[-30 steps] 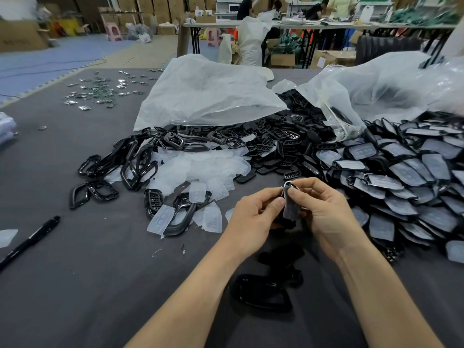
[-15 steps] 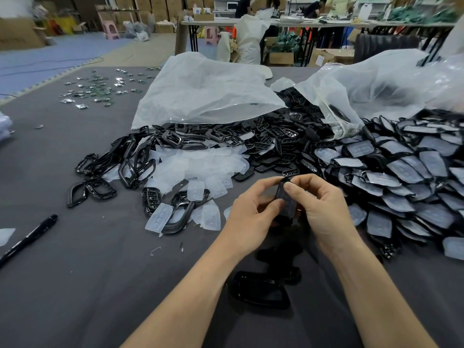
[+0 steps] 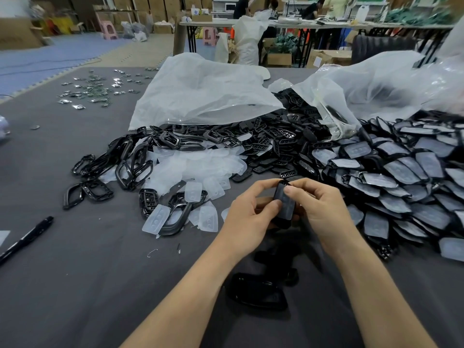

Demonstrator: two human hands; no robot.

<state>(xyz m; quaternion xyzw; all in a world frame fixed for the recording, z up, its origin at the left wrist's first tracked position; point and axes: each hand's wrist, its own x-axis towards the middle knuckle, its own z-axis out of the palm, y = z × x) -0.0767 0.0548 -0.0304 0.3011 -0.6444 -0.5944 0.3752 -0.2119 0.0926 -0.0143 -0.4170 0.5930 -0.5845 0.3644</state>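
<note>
Both hands hold one small black key-fob shell point(image 3: 283, 207) upright above the grey table point(image 3: 75, 285). My left hand point(image 3: 248, 217) grips its left edge, thumb on the front face. My right hand point(image 3: 319, 207) pinches its top and right side, thumb pressed on the translucent pad on its face. The lower part of the shell is hidden behind my fingers.
Piles of black frames point(image 3: 130, 164), clear rubber pads point(image 3: 200, 167) and padded shells point(image 3: 401, 177) spread ahead and to the right, spilling from white plastic bags point(image 3: 200, 96). Black shells point(image 3: 256, 292) lie between my forearms. A black pen point(image 3: 27, 237) lies at the left.
The translucent pad that stood out from the shell a second ago now lies against its face. Both hands kept their place and shifted their fingers over the shell.
</note>
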